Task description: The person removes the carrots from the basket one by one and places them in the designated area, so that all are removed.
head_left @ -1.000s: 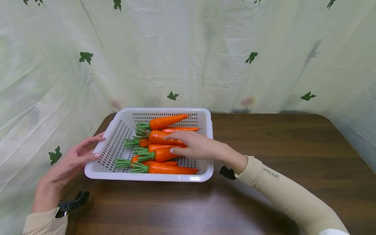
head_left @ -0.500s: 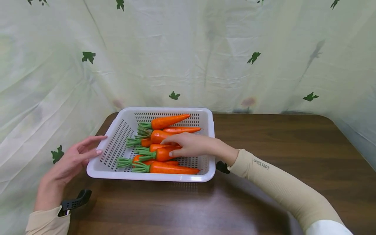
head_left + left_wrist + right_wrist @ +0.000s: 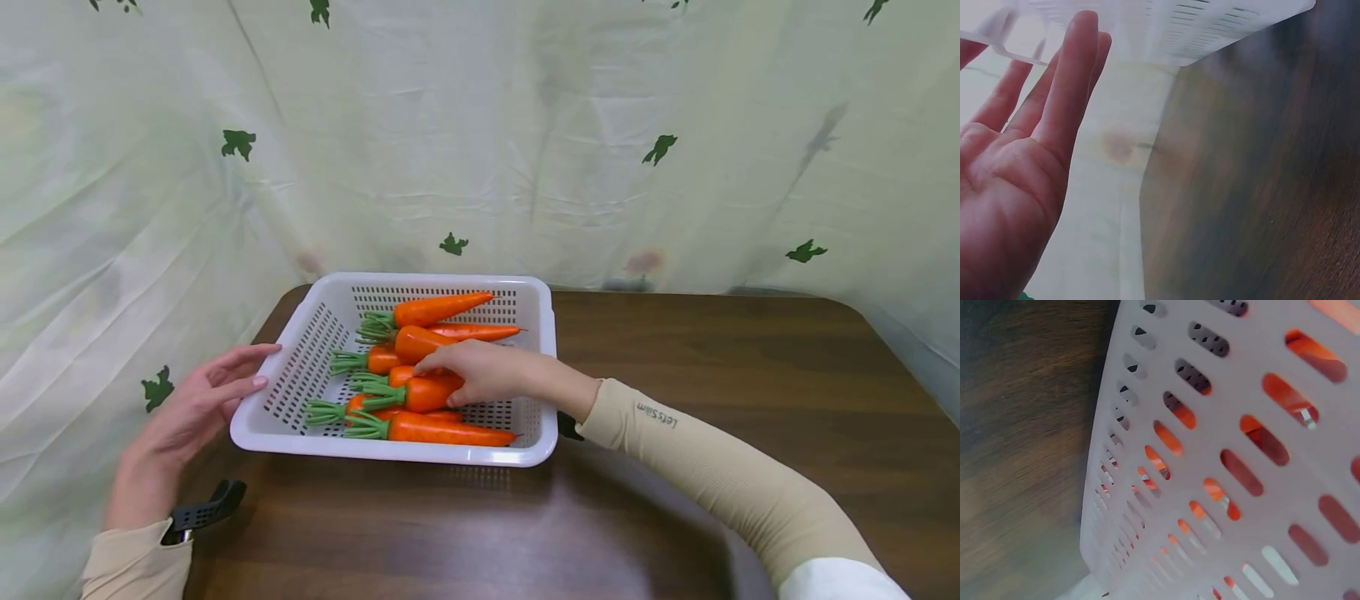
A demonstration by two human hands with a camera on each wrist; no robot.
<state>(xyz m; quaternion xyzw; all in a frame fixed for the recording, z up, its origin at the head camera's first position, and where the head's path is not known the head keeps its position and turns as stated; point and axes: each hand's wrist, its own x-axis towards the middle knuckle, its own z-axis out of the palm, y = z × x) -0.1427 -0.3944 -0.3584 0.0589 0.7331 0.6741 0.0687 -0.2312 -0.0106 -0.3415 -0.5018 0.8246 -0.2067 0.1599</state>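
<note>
A white perforated plastic basket [image 3: 390, 452] holds several orange carrots with cut green stems. My left hand [image 3: 197, 406] is at its left rim, thumb and fingertips touching the edge. In the left wrist view the left hand's fingers [image 3: 1069, 84] are mostly straight against the basket's outer wall, palm facing up. Inside the basket, my right hand [image 3: 487, 375] grips a carrot [image 3: 426, 393] near the middle, thumb on its near side and fingers over its far side. The right wrist view is filled by the basket's slotted wall [image 3: 1204, 462], which hides that hand.
A dark wooden table [image 3: 712, 375] extends to the right and in front of the basket. Behind it hangs a pale curtain [image 3: 495, 150] with green leaf shapes. Another carrot [image 3: 450, 431] lies along the basket's near side, and one more [image 3: 442, 309] at its far side.
My right hand has moved left and down among the carrots, and its fingers have come around one. The left hand stays at the rim. The whole head view has shifted slightly.
</note>
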